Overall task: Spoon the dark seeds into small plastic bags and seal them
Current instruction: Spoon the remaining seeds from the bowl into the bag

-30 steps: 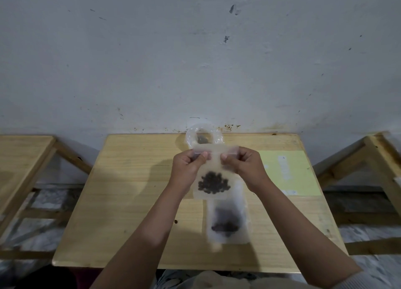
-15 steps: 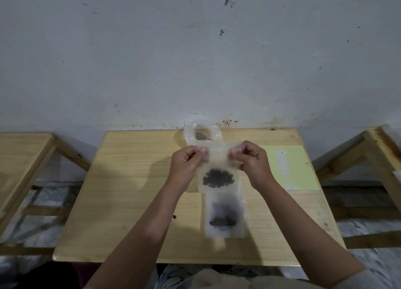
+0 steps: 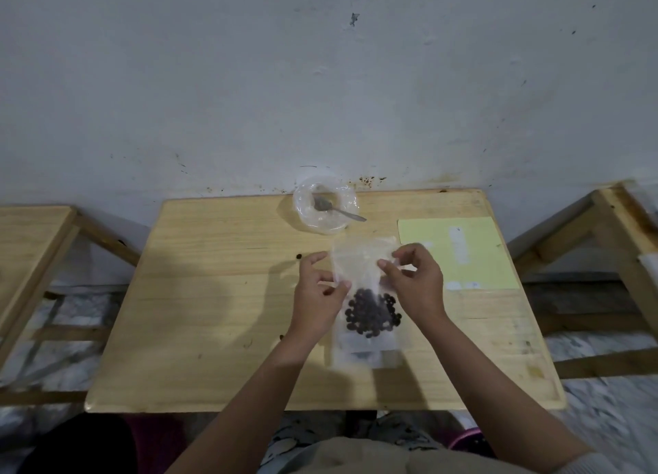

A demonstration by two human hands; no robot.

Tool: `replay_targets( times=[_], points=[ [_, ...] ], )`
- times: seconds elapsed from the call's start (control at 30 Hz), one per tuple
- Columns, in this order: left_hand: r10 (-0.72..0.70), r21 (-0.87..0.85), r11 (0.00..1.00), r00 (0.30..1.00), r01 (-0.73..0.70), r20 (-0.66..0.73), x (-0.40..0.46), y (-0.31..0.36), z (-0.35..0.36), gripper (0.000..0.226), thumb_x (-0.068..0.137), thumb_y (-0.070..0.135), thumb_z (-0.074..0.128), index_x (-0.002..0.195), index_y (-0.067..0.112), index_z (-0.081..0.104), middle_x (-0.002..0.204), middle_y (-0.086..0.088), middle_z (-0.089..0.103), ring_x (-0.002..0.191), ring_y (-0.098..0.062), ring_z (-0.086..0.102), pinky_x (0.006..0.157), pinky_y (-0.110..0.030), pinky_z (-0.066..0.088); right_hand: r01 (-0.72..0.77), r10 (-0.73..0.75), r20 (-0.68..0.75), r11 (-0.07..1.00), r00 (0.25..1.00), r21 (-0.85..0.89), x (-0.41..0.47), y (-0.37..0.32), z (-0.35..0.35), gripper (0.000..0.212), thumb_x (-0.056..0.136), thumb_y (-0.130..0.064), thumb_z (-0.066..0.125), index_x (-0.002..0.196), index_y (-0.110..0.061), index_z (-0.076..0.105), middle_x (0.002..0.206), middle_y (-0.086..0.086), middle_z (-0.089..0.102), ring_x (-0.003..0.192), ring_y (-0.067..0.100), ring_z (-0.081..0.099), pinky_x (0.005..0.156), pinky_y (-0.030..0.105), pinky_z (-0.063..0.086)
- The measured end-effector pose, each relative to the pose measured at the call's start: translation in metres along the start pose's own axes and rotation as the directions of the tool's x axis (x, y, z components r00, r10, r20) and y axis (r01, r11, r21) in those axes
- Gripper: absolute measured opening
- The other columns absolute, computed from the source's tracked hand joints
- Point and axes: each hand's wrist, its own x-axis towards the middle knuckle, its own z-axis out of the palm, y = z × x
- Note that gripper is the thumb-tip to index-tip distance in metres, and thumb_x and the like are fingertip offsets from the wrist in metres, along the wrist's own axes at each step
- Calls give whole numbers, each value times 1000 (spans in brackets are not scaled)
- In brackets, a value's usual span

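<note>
A small clear plastic bag (image 3: 356, 267) with a cluster of dark seeds (image 3: 372, 311) in its lower half lies low over the wooden table (image 3: 213, 295). My left hand (image 3: 318, 295) pinches the bag's left edge. My right hand (image 3: 414, 285) pinches its upper right part. Beneath it lies a second clear bag (image 3: 366, 358), partly covered. At the table's far edge stands a clear plastic bowl (image 3: 306, 203) with a metal spoon (image 3: 340, 210) resting in it.
A pale yellow sheet (image 3: 473, 256) lies on the table to the right. Loose seeds (image 3: 298, 256) sit left of my hands. Wooden tables stand at the left (image 3: 32, 231) and right (image 3: 619, 224). A grey wall rises right behind the table.
Both hands have lowered the seed bag from in front of the bowl down toward the table, over the second bag. The bowl and spoon are now uncovered.
</note>
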Motion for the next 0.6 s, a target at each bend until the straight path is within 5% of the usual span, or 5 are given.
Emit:
replay_targets(
  times=[0.1,0.2,0.33,0.6],
  points=[
    [16,110,994,1000,-14,-19,-1,-18,7,36,81,10,73,102,32,53,97,-1,59,64,-12,61,57,-17,49,-57,60,21,990,998,-127,-7,19,2,13,79,-18,76,77,-16,63,76,-3,65,72,20,64,66,35,56],
    [12,255,967,999,-23,45,0,-31,11,31,80,12,73,106,24,61,107,2,55,69,-2,56,61,-8,46,-73,104,90,952,991,-297,-6,37,2,21,75,-20,80,89,-14,65,83,0,65,76,18,61,69,25,49],
    [-11,389,921,995,-28,99,1,-41,13,41,81,16,72,119,18,59,110,5,47,80,-6,51,72,-15,43,-56,156,173,876,972,-478,-8,49,2,39,74,-27,80,106,-14,62,101,-1,52,83,13,51,73,19,37],
    [-13,433,900,993,-38,115,1,-53,10,44,80,23,73,121,21,58,113,4,38,100,-16,51,93,-24,46,-68,192,207,869,959,-489,-9,58,0,43,71,-28,82,107,-17,61,109,0,39,92,16,50,80,23,43]
  ],
)
